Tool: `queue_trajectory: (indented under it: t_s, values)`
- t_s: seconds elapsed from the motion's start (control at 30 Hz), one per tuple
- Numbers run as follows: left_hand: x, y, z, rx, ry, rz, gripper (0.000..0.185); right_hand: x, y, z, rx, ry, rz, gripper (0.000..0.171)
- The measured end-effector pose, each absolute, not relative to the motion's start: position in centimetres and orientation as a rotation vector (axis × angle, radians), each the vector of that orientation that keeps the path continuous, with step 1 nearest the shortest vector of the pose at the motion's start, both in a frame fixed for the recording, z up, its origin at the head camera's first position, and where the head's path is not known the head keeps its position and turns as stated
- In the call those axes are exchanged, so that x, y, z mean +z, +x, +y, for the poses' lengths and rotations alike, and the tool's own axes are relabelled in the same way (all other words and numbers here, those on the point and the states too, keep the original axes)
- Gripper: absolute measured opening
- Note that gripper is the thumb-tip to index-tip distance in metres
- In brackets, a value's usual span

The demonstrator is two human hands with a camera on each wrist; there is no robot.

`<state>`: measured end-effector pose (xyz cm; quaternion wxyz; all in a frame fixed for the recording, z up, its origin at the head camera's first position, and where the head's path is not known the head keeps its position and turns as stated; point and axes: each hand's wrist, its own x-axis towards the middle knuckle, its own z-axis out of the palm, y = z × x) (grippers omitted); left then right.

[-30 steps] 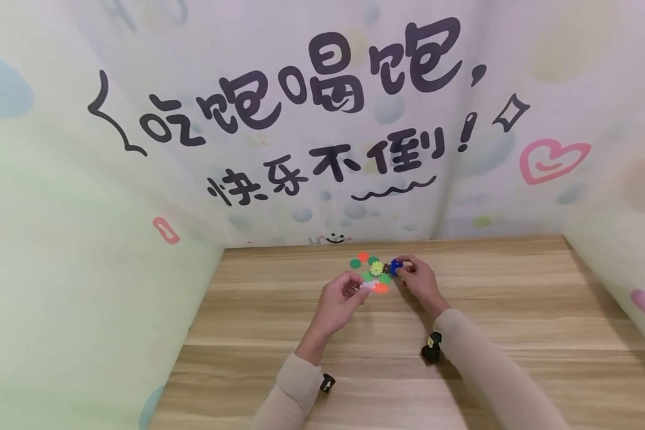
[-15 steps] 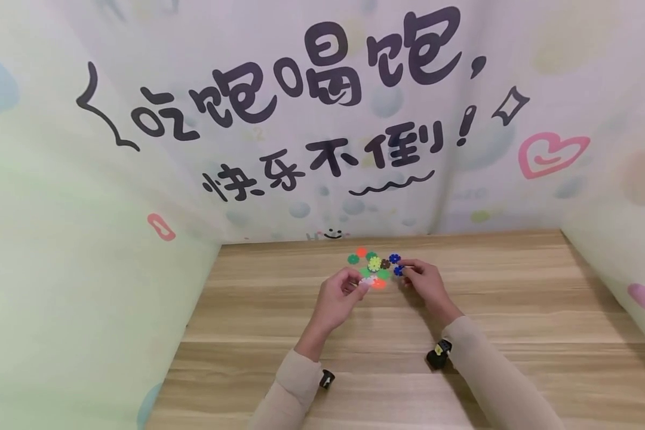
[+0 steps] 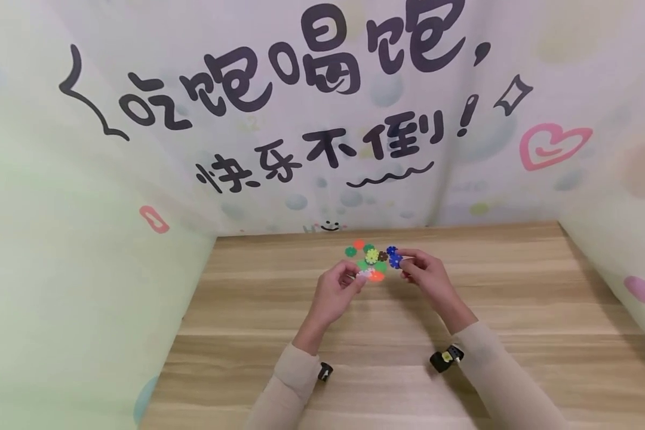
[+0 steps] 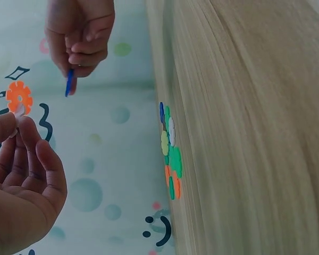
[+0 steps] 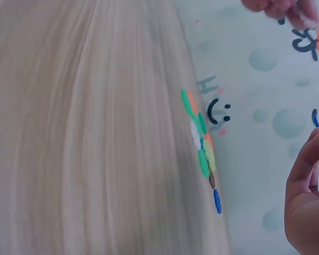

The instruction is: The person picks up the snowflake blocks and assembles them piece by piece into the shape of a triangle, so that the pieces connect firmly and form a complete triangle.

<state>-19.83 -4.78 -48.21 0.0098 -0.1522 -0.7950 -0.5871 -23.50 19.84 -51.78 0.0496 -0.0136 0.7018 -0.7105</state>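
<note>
My left hand (image 3: 333, 294) pinches a white snowflake disc (image 4: 19, 110) between thumb and fingertip. Joined to that disc is an orange snowflake disc (image 4: 19, 95), standing up past the fingertips in the left wrist view. My right hand (image 3: 432, 285) pinches a blue snowflake disc (image 3: 395, 261) by its edge; it shows edge-on as a thin blue disc (image 4: 69, 83) in the left wrist view. Both hands are raised above the table, with a gap between the held discs. Another blue disc (image 5: 217, 201) lies flat on the table at the end of the pile.
A loose cluster of snowflake discs lies near the table's back edge: a yellow one (image 3: 372, 256), a brown one (image 3: 383, 256), an orange one (image 3: 359, 245), several green ones (image 3: 350, 252) and a white one (image 4: 172, 132). The printed curtain (image 3: 279, 209) rises behind the wooden table (image 3: 269, 286).
My right hand has separated one blue disc from the other beside the pile and lifted it. The left hand keeps its hold on the white and orange discs. The head view has tilted down slightly.
</note>
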Motion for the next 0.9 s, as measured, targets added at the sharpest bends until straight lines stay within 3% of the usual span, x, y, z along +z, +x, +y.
queue_trajectory:
  t_s: [0.2,0.9]
  values:
    - [-48.2,-20.0,-4.8,-1.824,-0.502,-2.469,0.021,-50.9,-22.3,19.7,-2.188,-0.052,2.079,0.034]
    - [-48.3,-20.1,-4.6,-1.854,-0.478,-2.461,0.015,-49.3,-20.1,19.2,-2.158,-0.241,2.145,0.029]
